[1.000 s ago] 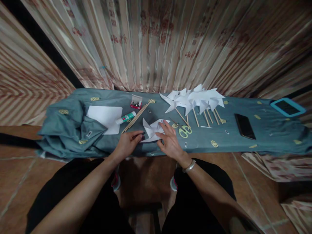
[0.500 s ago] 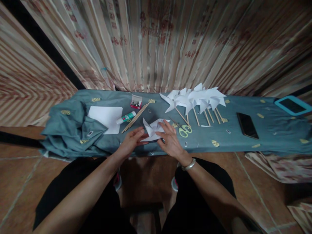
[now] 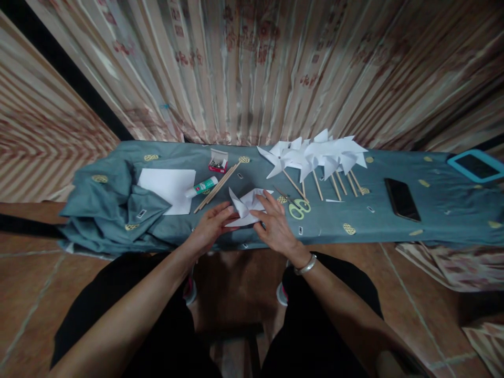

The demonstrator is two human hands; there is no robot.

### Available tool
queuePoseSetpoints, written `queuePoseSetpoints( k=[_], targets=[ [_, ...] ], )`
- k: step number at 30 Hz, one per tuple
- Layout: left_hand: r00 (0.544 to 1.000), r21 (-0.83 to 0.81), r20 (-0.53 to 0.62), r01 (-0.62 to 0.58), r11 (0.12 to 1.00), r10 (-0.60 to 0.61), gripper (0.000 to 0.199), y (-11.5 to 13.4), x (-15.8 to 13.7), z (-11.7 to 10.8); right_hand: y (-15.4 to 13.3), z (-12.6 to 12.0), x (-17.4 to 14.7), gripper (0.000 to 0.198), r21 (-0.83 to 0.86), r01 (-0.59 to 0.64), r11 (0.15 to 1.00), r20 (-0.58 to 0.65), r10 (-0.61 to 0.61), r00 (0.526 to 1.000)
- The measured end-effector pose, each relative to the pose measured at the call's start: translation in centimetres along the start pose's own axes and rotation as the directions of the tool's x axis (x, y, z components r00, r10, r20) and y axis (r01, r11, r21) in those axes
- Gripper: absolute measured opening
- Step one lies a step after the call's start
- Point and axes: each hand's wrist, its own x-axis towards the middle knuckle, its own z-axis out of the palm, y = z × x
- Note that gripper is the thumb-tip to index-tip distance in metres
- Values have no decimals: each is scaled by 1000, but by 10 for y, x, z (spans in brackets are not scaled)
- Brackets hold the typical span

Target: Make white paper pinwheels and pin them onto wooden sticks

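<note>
Between my hands, near the front edge of the cloth-covered bench, is a white paper pinwheel (image 3: 249, 202) with some blades curled up. My left hand (image 3: 214, 224) pinches its left side, thumb on top and fingers below. From the right, my right hand (image 3: 273, 220) grips the paper, its fingers bent over the blades and partly hiding them. Just right of that hand lie scissors (image 3: 298, 208) with light green handles. Behind my left hand rest several wooden sticks (image 3: 218, 188) and a glue stick (image 3: 202, 187).
White paper sheets (image 3: 169, 189) lie on the left, by bunched cloth (image 3: 114, 202). A small box of metal pins (image 3: 218, 160) stands at the back. Finished pinwheels (image 3: 315, 156) on sticks overlap at back right. Further right are a phone (image 3: 402, 199) and a blue-framed tablet (image 3: 477, 165).
Both hands keep hold of the pinwheel in nearly the same pose, with only slight finger movement. The camera view has shifted slightly.
</note>
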Motion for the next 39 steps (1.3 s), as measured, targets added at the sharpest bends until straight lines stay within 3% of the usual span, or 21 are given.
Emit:
queuePoseSetpoints(
  k=[2, 4, 7, 10, 14, 20, 27, 32, 39],
  targets=[
    [991, 148, -52, -114, 982, 122, 52, 1, 3, -5, 1, 1, 0, 32, -13, 10, 1000, 3, -10, 1000],
    [940, 380, -34, -302, 874, 340, 53, 4, 3, -10, 1, 1, -1, 33, -29, 19, 999, 15, -19, 1000],
    [780, 673, 220, -556, 487, 586, 38, 8, 1, -13, 0, -1, -1, 34, -48, 23, 999, 42, -21, 999],
    [668, 743, 465, -651, 154, 580, 34, 6, 1, -10, -1, -3, -2, 33, -52, 28, 998, 56, -25, 998],
    [645, 769, 564, -638, -43, 516, 35, 2, 6, -2, -2, -5, -4, 42, -36, 34, 999, 72, -31, 997],
    [644, 764, 610, -632, -128, 461, 33, 0, 13, 2, -1, -7, -6, 61, 30, 33, 999, 74, -35, 997],
    [629, 747, 643, -640, -178, 437, 33, -3, 16, 0, -1, -4, -8, 64, 26, 65, 998, 50, -66, 997],
    [628, 740, 652, -650, -174, 426, 34, -2, 16, 1, -3, -3, -6, 62, -1, 89, 996, 55, -89, 994],
    [677, 771, 608, -628, -105, 415, 34, -1, 18, 1, -7, 1, 0, 54, -18, 84, 996, 32, -83, 996]
  ],
)
